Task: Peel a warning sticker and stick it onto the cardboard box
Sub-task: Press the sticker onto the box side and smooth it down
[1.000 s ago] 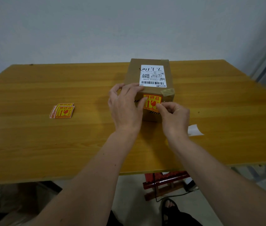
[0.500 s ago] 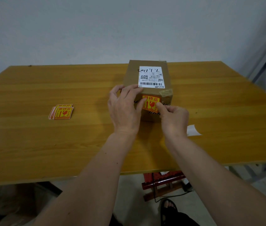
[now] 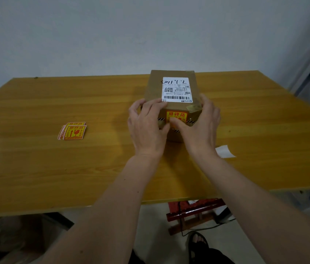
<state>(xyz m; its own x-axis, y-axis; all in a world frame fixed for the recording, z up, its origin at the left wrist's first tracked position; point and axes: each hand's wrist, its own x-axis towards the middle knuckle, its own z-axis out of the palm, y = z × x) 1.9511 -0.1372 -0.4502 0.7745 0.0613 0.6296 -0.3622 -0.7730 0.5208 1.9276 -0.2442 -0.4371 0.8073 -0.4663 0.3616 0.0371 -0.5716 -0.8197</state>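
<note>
Wooden table [image 3: 36, 168], grey wall [image 3: 112, 35], red stool [image 3: 194, 214].

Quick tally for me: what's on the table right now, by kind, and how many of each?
Cardboard box: 1
Warning sticker stuck on the box's near face: 1
White shipping label on the box top: 1
Stack of spare warning stickers: 1 stack, sheets too overlapped to count
White backing paper: 1
Hands on the box: 2, left and right
Total: 7

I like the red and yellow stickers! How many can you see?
3 at least: one on the cardboard box front, partly under the thumbs, and two overlapping in the sticker pile on the table. More may hide underneath.
</note>
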